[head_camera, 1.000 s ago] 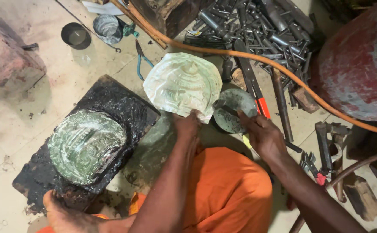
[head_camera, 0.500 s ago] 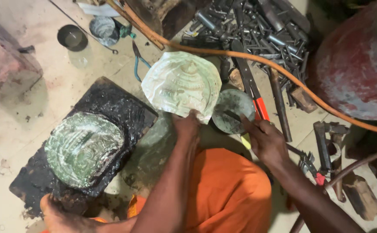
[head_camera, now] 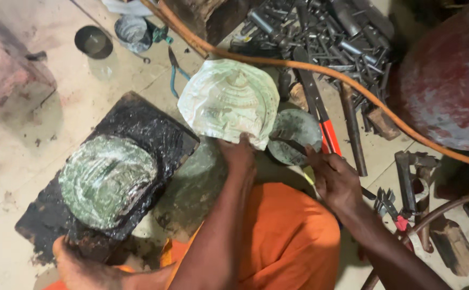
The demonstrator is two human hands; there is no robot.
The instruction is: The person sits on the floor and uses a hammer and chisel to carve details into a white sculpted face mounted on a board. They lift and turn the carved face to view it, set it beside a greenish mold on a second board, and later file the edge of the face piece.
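I see the embossed metal sheet (head_camera: 228, 102), pale green and rounded with a raised tiered pattern, held up off the floor near the middle of the view, just above my orange-clad knee (head_camera: 288, 241). My left hand (head_camera: 238, 156) has its fingers closed on the sheet's lower edge, pinching it from below. My right hand (head_camera: 335, 180) sits just to the right, fingers curled around a thin dark tool (head_camera: 291, 145) whose tip lies over a round metal disc (head_camera: 294, 135) on the floor beside the sheet; I cannot tell how firmly the fingers close on the tool. Left of the sheet lies a black block (head_camera: 154, 134) on the floor, and on it rests a second greenish embossed piece (head_camera: 105, 180), roughly round. A bare foot (head_camera: 78, 266) presses the near corner of that block. Behind the sheet an orange hose (head_camera: 352, 80) runs across the floor from the top centre down to the right edge. Past the hose sits a heap of dark steel punches and rods (head_camera: 325, 32). A red-handled tool (head_camera: 328, 134) lies just right of the disc. A large reddish cylinder (head_camera: 449, 86) fills the upper right. At upper left, a small dark bowl (head_camera: 93, 41) stands on the pale floor (head_camera: 73, 96).
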